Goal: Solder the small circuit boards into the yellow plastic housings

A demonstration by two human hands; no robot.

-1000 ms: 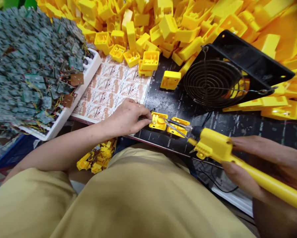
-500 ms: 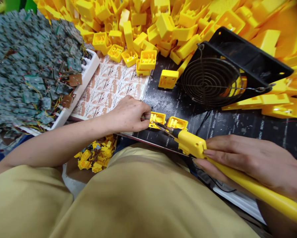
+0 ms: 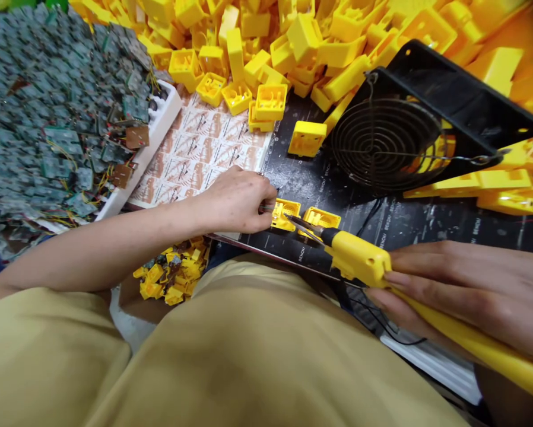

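My right hand [image 3: 466, 290] is wrapped round a yellow soldering iron [image 3: 359, 258], whose thin metal tip points left. That tip is over or at a small open yellow plastic housing [image 3: 292, 209]; whether it touches cannot be made out. At the left side of this housing my left hand [image 3: 244, 201] is closed in a pinch. Something thin shows between its fingers, too hidden to name. A second open yellow housing [image 3: 331, 219] lies just to the right, partly behind the iron's tip.
A black fan with a wire guard [image 3: 376, 148] stands at the back right. Yellow housings [image 3: 270, 101] are heaped behind. To the left, a white foam tray [image 3: 162, 127] bears many circuit boards with wires. More yellow parts [image 3: 173, 276] lie below the table edge.
The soldering iron and my right hand have shifted slightly right, drawing the tip a little away from my left hand. My left hand stays pinched beside the housing. The view has shifted slightly.
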